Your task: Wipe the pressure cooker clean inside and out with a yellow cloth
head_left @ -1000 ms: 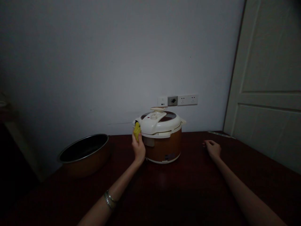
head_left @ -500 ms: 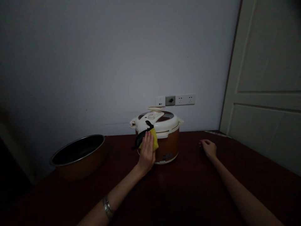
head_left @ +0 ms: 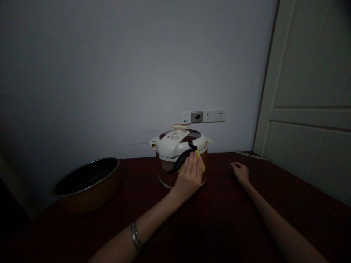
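A pressure cooker [head_left: 175,144] with a cream lid and brown body stands on the dark wooden table [head_left: 219,219] near the wall. My left hand [head_left: 189,175] presses a yellow and black cloth [head_left: 192,157] flat against the cooker's front, fingers together over it. My right hand [head_left: 240,171] rests on the table to the right of the cooker, fingers loosely curled, holding nothing I can see.
A large metal bowl [head_left: 85,180] sits on the table at the left. A row of wall sockets [head_left: 203,116] is behind the cooker. A pale door [head_left: 309,102] stands at the right. A thin strip [head_left: 251,155] lies at the table's far right edge.
My left hand has slid the cloth from the cooker's left side across to its front right. The right hand has stayed on the table.
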`<state>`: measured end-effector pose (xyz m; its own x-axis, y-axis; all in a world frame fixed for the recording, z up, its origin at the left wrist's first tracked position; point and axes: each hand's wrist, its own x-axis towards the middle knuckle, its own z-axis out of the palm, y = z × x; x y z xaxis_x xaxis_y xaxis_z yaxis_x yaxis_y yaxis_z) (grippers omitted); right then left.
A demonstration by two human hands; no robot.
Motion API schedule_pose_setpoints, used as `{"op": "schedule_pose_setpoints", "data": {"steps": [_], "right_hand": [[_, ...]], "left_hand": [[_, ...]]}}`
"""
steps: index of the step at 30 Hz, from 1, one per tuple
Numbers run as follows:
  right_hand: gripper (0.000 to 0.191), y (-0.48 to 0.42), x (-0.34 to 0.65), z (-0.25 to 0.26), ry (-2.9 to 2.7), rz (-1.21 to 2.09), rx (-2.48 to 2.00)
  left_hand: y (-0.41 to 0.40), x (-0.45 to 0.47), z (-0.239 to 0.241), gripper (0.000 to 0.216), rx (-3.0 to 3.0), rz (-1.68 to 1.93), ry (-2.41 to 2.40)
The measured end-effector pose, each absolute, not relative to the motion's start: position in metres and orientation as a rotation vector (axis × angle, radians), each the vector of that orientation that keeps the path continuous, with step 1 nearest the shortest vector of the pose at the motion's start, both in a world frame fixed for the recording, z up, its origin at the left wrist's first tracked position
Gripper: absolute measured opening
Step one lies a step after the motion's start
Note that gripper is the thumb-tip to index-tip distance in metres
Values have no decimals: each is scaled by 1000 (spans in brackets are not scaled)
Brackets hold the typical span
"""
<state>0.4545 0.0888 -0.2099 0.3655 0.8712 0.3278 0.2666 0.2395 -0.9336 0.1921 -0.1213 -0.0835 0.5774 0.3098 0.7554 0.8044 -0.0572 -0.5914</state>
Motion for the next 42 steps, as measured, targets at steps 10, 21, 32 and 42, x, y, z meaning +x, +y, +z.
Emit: {"op": "schedule_pose_setpoints", "data": {"steps": [10, 21, 32, 42], "right_hand": [[29, 69, 436, -135, -1038, 590, -1037], [56, -99, 375, -8, -2023, 1086, -435], [30, -115, 360, -28, -1746, 624, -645], [41, -66, 339, -37, -2127, -332, -314]], "left_hand": [[-122, 237, -66, 45, -2323, -849, -1071], [-158, 198, -33, 20, -2509, -1723, -1183], [-166, 149, 9, 27, -2348, -1575, -1368], [-139, 75, 22, 60, -1863, -1052, -2057]]}}
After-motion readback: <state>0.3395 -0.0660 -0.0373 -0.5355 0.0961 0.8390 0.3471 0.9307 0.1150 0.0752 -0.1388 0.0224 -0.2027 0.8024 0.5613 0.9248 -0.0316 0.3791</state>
